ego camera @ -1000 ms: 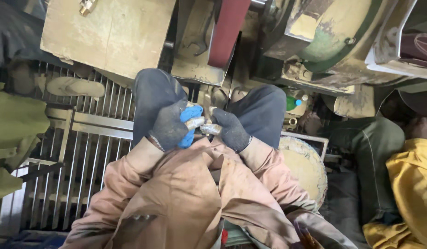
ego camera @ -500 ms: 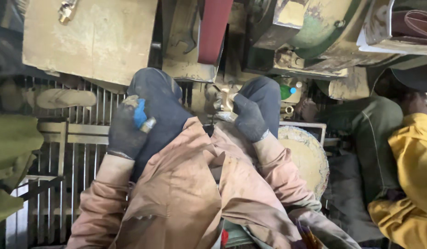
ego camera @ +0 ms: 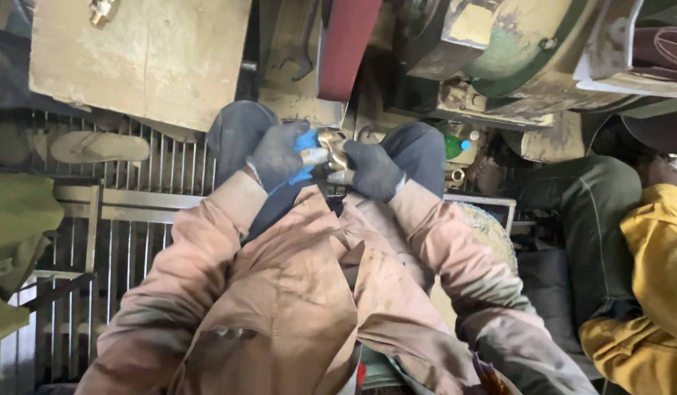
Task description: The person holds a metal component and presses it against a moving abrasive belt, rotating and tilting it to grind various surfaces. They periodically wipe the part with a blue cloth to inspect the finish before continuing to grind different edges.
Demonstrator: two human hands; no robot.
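Between the person's raised knees, in the head view, both gloved hands meet over a small shiny metal fitting (ego camera: 331,155). The left hand (ego camera: 276,155), in a dark glove with blue fingertips, is closed around the near end of the part, and the right hand (ego camera: 373,170), in a plain dark glove, is closed on its other end, so the piece is pinched between the two with only a short bright stretch showing. The fitting sits just below the lower end of a dark red abrasive belt (ego camera: 347,44), close to it but, as far as can be told, not touching. Doing this well seems to call for a firm two-handed hold with the glove fingers kept back from the belt's edge, the part brought up squarely, and light, even pressure, turning the piece so no one face is overworked; the loose pink-brown sleeves (ego camera: 207,241) are best kept clear too. To the left a worn wooden board (ego camera: 141,58) lies over a metal grate (ego camera: 133,219) on which a sandal (ego camera: 97,146) rests. To the right stands a grimy green machine housing (ego camera: 514,51), a green bottle (ego camera: 455,145) sits near the knee, and another person in a yellow sleeve (ego camera: 646,278) crouches at the edge.
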